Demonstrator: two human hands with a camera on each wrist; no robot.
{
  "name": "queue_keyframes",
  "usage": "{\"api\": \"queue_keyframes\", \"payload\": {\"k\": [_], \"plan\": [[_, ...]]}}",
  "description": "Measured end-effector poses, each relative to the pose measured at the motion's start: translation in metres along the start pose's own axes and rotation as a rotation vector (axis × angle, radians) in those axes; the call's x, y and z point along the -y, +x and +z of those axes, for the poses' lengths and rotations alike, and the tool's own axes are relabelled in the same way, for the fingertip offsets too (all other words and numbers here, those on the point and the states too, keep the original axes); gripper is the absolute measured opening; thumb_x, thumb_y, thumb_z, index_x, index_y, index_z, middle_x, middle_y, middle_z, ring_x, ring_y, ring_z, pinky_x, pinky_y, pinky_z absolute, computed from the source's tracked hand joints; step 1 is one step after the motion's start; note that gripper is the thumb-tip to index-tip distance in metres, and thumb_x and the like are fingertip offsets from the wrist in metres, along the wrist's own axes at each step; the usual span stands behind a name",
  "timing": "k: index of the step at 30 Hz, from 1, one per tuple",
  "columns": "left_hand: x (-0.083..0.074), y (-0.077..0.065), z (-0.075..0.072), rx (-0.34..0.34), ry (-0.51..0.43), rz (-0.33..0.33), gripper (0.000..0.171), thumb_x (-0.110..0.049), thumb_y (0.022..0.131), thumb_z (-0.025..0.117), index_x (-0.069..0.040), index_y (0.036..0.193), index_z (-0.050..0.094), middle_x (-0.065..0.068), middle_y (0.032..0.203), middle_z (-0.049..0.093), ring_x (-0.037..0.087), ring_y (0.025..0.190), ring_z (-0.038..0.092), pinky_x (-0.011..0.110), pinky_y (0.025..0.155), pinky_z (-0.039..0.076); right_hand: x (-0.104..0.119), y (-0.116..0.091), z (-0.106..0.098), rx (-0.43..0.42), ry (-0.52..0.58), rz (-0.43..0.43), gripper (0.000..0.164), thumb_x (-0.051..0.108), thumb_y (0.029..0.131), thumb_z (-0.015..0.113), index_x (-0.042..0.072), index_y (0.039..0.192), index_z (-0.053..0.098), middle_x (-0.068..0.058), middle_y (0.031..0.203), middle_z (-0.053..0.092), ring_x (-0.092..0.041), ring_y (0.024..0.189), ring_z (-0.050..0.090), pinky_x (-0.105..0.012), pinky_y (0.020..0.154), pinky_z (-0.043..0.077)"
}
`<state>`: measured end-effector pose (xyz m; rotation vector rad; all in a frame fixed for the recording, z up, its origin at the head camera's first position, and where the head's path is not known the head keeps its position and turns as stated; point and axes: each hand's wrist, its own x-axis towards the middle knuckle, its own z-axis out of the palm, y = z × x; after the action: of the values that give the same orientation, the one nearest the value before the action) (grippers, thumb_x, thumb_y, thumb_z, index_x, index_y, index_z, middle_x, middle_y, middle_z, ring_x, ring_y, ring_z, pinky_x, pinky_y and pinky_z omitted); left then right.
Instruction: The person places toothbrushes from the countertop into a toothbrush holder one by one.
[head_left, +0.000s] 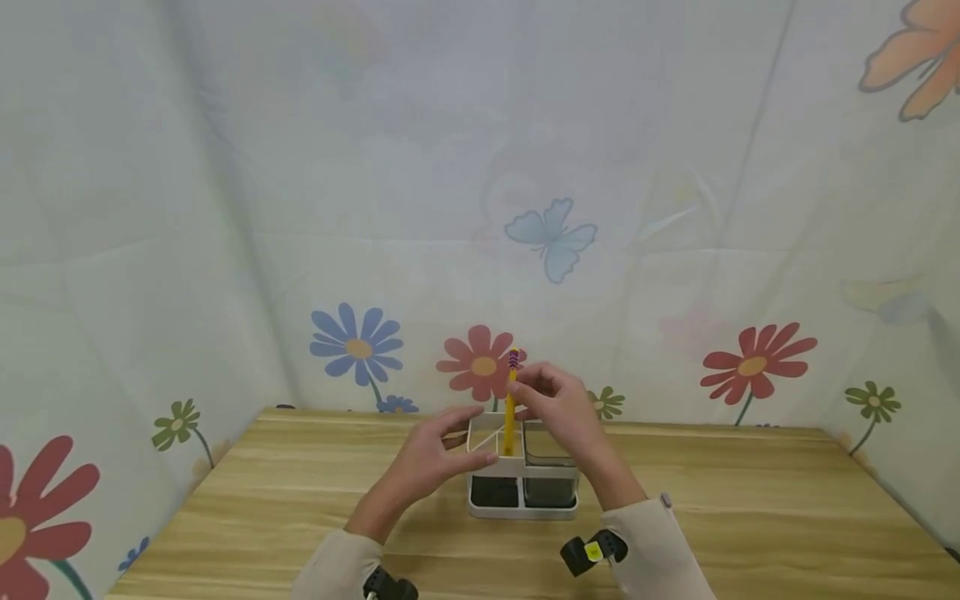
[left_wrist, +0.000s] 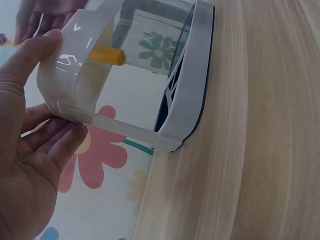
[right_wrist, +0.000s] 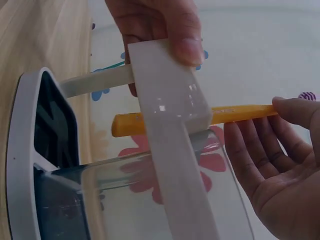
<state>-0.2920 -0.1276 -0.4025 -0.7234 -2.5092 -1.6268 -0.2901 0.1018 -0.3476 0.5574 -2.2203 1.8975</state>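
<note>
A white toothbrush holder (head_left: pixel 495 468) stands on the table, its upper frame divided into compartments above a base tray with dark inserts. My left hand (head_left: pixel 431 454) grips the frame's left side, thumb on the front rim and fingers around the side. Between thumb and fingertips, my right hand (head_left: pixel 562 412) pinches a yellow toothbrush (head_left: pixel 510 417) with purple-and-white bristles at the top. The toothbrush stands nearly upright through a middle compartment. Its handle end (left_wrist: pixel 112 56) hangs below the frame, above the base. A clear cup (right_wrist: pixel 120 200) sits in the right compartment.
The wooden table (head_left: pixel 712 500) spreads out on both sides of the holder. Behind it hangs a pale curtain (head_left: pixel 420 167) printed with flowers and a butterfly. A small dark object (head_left: pixel 285 407) shows at the table's back left edge.
</note>
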Motion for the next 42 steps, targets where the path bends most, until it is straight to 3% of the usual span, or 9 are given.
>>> {"api": "queue_keyframes", "payload": {"k": [7, 14, 17, 28, 36, 42], "plan": [[0.000, -0.001, 0.000, 0.001, -0.004, 0.010, 0.073, -0.036, 0.090, 0.088, -0.011, 0.152, 0.058, 0.012, 0.154, 0.056, 0.036, 0.137, 0.058, 0.046, 0.109, 0.052, -0.006, -0.001, -0.001, 0.067, -0.002, 0.036, 0.020, 0.017, 0.103, 0.073, 0.003, 0.118, 0.070, -0.011, 0.112, 0.072, -0.028, 0.100, 0.070, -0.053, 0.092, 0.063], [0.000, -0.001, 0.000, 0.001, 0.003, 0.009, 0.074, -0.037, 0.089, 0.089, -0.011, 0.152, 0.058, 0.011, 0.154, 0.056, 0.035, 0.137, 0.058, 0.047, 0.110, 0.051, -0.011, -0.002, -0.003, 0.104, -0.030, 0.042, 0.024, 0.014, 0.102, 0.075, 0.001, 0.120, 0.068, -0.013, 0.112, 0.071, -0.027, 0.099, 0.068, -0.038, 0.088, 0.065], [0.001, 0.000, -0.001, 0.003, 0.007, 0.013, 0.074, -0.037, 0.089, 0.089, -0.011, 0.152, 0.058, 0.011, 0.154, 0.056, 0.035, 0.137, 0.058, 0.048, 0.110, 0.052, -0.013, -0.002, -0.003, 0.122, -0.046, 0.040, 0.026, 0.014, 0.102, 0.074, -0.001, 0.121, 0.067, -0.013, 0.112, 0.071, -0.028, 0.100, 0.069, -0.039, 0.089, 0.064], [0.003, 0.000, -0.001, 0.002, 0.006, 0.010, 0.074, -0.038, 0.089, 0.088, -0.014, 0.152, 0.058, 0.008, 0.155, 0.055, 0.033, 0.138, 0.058, 0.045, 0.111, 0.051, -0.015, -0.002, -0.003, 0.151, -0.083, 0.021, 0.023, 0.017, 0.104, 0.072, 0.000, 0.118, 0.069, -0.012, 0.112, 0.071, -0.028, 0.101, 0.068, -0.040, 0.093, 0.063], [0.003, 0.000, 0.000, -0.004, 0.012, 0.011, 0.073, -0.037, 0.089, 0.088, -0.013, 0.152, 0.059, 0.009, 0.155, 0.055, 0.033, 0.139, 0.057, 0.045, 0.111, 0.051, -0.014, -0.003, -0.002, 0.138, -0.129, 0.018, 0.019, 0.018, 0.102, 0.075, 0.006, 0.116, 0.072, -0.007, 0.110, 0.072, -0.025, 0.099, 0.068, -0.034, 0.091, 0.062], [0.003, -0.001, 0.000, -0.002, 0.009, 0.014, 0.075, -0.037, 0.089, 0.089, -0.010, 0.152, 0.058, 0.010, 0.155, 0.055, 0.034, 0.138, 0.057, 0.046, 0.111, 0.050, -0.013, -0.004, 0.000, 0.159, -0.132, -0.008, 0.018, 0.014, 0.102, 0.073, 0.003, 0.117, 0.071, -0.009, 0.111, 0.072, -0.026, 0.100, 0.069, -0.038, 0.091, 0.063]]}}
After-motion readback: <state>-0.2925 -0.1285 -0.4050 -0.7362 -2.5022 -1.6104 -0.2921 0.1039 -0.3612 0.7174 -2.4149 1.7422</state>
